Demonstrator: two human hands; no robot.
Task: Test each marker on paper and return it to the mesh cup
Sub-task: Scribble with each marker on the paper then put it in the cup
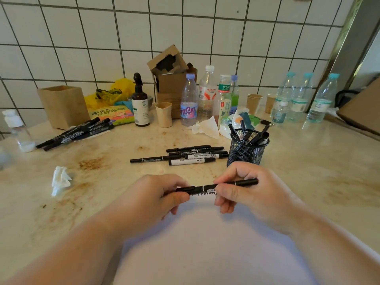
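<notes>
Fingers (181, 197) of the left hand (156, 194) are curled closed on one end of a slim black marker (207, 188), and those of the right hand (246, 188) pinch its barrel nearer the other end, so the marker lies level between both hands, just above a white sheet of paper (205, 243). Black scribbles (205, 194) show on the paper directly under the marker. The paper's far edge lies close behind the hands; its near part runs out of view at the bottom.

Beyond the right hand, close by, stands a round black wire mesh cup (245, 150) holding several black markers upright and tilted. Left of the cup, a row of black and white-barrelled markers (191, 156) lies flat, roughly parallel. A second bundle of black markers (76, 132) lies at far left, well apart.

Open countertop (115, 182), a pale, glossy, brown-stained stone surface, spreads left of the hands, broken only by a crumpled white tissue (60, 179). Along the tiled wall (144, 38) stand clear plastic bottles (189, 101), a dark pump bottle (140, 103), paper cups (164, 114), and cardboard boxes (63, 105).
</notes>
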